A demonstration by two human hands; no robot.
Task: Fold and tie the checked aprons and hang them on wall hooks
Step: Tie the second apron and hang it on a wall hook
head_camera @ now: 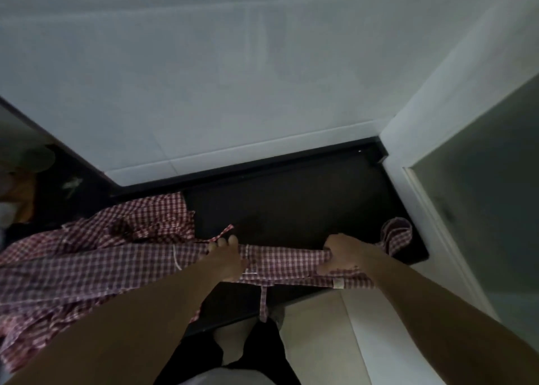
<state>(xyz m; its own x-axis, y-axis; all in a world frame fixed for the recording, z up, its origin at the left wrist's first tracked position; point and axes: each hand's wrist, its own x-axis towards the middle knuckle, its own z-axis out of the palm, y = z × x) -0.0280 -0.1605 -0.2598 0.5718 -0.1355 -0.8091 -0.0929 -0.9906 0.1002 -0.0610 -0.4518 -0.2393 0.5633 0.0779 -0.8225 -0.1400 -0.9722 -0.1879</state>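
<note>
a: item one, fingers (230, 241) of the left hand (226, 256)?
b: lying side by side, tips pointing far, pressed flat on the folded checked apron (285, 257). nothing curled round the cloth that i can see; thumb hidden.

a: item two, right hand (339, 253)?
b: fingers curled down, gripping a bunched edge of the same folded apron at its right part. knuckles up, fingertips buried in the cloth.

a: item three, the folded apron itself?
b: red and white check, a long narrow band stretched left to right between the two hands, along the near edge of the dark desk (291, 209). a narrow tie strap (264, 303) hangs from it over the desk's near edge. a small pale label (338, 283) shows at its near right end.

a: item four, other cloth?
b: a loose heap of checked aprons (87, 256), same pattern, crumpled on the left part of the desk and spilling toward the near left. a thin white thread (176, 257) lies on it just left of the left hand. a rolled checked bundle (398, 236) sits at the desk's right end, just beyond the right hand.

a: item five, surroundings?
b: white tiled wall (233, 78) behind the desk, a pale door frame (431, 209) to the right, light floor (335, 341) near. left far corner is dim; contents there unclear.
</note>
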